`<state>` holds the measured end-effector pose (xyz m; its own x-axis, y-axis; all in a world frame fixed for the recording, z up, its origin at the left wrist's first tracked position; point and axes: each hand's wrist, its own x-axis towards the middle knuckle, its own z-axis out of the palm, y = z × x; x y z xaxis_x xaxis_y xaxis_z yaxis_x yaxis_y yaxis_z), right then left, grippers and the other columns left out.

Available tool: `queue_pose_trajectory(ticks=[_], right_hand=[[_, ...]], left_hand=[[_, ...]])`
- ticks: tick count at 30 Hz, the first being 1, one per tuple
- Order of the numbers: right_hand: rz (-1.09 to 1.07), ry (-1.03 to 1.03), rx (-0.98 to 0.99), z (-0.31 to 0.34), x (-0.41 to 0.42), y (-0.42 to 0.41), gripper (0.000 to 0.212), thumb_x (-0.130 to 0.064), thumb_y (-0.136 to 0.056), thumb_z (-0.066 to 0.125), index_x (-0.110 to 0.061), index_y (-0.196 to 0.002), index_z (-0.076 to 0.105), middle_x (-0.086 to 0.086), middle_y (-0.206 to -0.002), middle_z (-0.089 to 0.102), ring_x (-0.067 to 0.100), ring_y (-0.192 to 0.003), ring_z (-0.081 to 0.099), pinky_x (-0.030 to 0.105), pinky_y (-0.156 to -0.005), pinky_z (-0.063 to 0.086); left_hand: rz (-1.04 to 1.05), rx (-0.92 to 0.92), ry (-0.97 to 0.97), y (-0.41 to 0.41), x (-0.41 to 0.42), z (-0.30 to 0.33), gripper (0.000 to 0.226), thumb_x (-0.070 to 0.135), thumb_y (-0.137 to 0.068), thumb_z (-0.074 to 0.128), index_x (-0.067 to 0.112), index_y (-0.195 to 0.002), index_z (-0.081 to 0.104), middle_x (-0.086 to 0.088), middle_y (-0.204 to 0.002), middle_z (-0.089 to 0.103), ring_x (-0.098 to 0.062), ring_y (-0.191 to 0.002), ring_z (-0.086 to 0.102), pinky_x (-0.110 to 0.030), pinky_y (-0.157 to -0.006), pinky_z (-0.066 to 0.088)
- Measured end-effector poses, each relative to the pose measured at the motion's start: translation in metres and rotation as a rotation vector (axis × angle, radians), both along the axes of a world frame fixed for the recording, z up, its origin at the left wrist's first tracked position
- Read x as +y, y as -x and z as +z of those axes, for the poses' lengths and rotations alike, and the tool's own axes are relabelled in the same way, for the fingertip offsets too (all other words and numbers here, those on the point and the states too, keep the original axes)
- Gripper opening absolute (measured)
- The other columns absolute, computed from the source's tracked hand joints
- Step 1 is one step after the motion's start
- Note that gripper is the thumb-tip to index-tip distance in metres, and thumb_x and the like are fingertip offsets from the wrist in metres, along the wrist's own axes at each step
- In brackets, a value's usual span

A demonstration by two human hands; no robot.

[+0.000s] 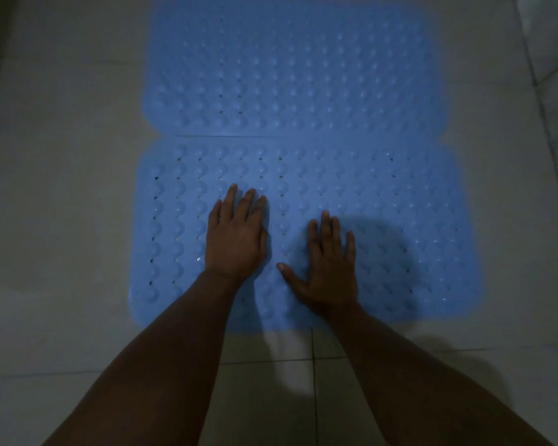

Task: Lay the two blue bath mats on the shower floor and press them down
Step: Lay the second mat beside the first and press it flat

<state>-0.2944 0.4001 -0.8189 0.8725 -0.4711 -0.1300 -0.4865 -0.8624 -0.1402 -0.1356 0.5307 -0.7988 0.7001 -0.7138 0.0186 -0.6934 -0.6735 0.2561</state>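
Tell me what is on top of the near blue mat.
Both hands lie flat on the near mat: left hand, right hand, fingers straight. Their forearms cross its near edge. The mat surface beneath the palms is covered.

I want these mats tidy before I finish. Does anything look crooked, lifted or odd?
Mostly tidy. The near mat lies slightly offset from the far mat, its ends reaching further out. Both look flat, edges meeting. The left hand and right hand press the near one.
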Motion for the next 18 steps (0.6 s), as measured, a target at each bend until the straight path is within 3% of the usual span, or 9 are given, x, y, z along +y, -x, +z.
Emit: queue_pose_trajectory(ticks=[6,8,9,10,11,13,15,18], right_hand=[[-0.009,-0.101,0.081,0.006,-0.003,-0.005,0.105,-0.085,-0.086,0.026,-0.014,-0.161,0.005,0.009,-0.169,-0.008,0.026,-0.156,-0.008,0.055,-0.124,0.0],[-0.032,-0.175,0.107,0.018,-0.011,-0.017,0.093,-0.079,-0.089,0.028,-0.016,-0.158,0.024,0.01,-0.168,0.011,0.027,-0.155,0.011,0.053,-0.123,0.014],[-0.05,-0.181,0.069,0.027,-0.018,-0.025,0.081,-0.074,-0.092,0.032,-0.016,-0.148,0.044,0.012,-0.16,0.034,0.029,-0.148,0.033,0.05,-0.117,0.029],[-0.071,-0.127,-0.006,0.039,-0.027,-0.033,0.066,-0.069,-0.093,0.037,-0.018,-0.128,0.062,0.014,-0.14,0.058,0.031,-0.13,0.055,0.046,-0.103,0.045],[-0.097,-0.053,-0.069,0.051,-0.036,-0.041,0.057,-0.066,-0.094,0.041,-0.017,-0.105,0.07,0.013,-0.113,0.071,0.034,-0.108,0.067,0.041,-0.087,0.052],[-0.138,-0.019,-0.087,0.069,-0.054,-0.055,0.054,-0.063,-0.095,0.042,-0.017,-0.09,0.069,0.009,-0.088,0.073,0.035,-0.09,0.069,0.036,-0.075,0.052],[-0.165,-0.068,-0.113,0.073,-0.065,-0.06,0.048,-0.06,-0.096,0.044,-0.019,-0.093,0.069,0.007,-0.09,0.074,0.034,-0.093,0.069,0.036,-0.077,0.053],[-0.127,-0.086,-0.184,0.069,-0.071,-0.064,0.045,-0.057,-0.096,0.045,-0.021,-0.098,0.072,0.002,-0.095,0.075,0.028,-0.096,0.069,0.037,-0.08,0.055]], left_hand=[[0.043,0.042,-0.026,-0.001,0.005,0.011,0.06,0.036,-0.096,0.03,0.011,-0.146,0.052,-0.011,-0.155,0.047,-0.037,-0.152,0.027,-0.056,-0.117,0.032],[0.039,0.047,-0.053,0.001,0.007,0.016,0.06,0.036,-0.097,0.03,0.012,-0.148,0.049,-0.011,-0.157,0.045,-0.036,-0.153,0.024,-0.056,-0.117,0.03],[0.032,0.054,-0.061,0.004,0.007,0.018,0.059,0.036,-0.098,0.03,0.012,-0.149,0.048,-0.01,-0.157,0.044,-0.036,-0.153,0.023,-0.056,-0.118,0.029],[0.019,0.064,-0.063,0.008,0.005,0.021,0.059,0.036,-0.098,0.031,0.012,-0.149,0.048,-0.01,-0.158,0.044,-0.036,-0.154,0.023,-0.056,-0.119,0.029],[0.007,0.074,-0.059,0.015,0.003,0.023,0.059,0.035,-0.098,0.032,0.013,-0.149,0.048,-0.011,-0.157,0.044,-0.036,-0.154,0.023,-0.057,-0.119,0.029],[-0.033,0.098,-0.035,0.033,-0.004,0.022,0.058,0.034,-0.097,0.034,0.012,-0.149,0.049,-0.012,-0.156,0.045,-0.038,-0.153,0.025,-0.059,-0.117,0.031],[-0.09,0.127,-0.018,0.054,-0.013,0.016,0.059,0.035,-0.098,0.035,0.011,-0.15,0.047,-0.015,-0.158,0.042,-0.041,-0.152,0.025,-0.061,-0.115,0.032],[-0.157,0.168,-0.104,0.083,-0.025,-0.004,0.067,0.05,-0.102,0.032,0.015,-0.159,0.029,-0.015,-0.168,0.018,-0.041,-0.156,0.004,-0.064,-0.119,0.022]])
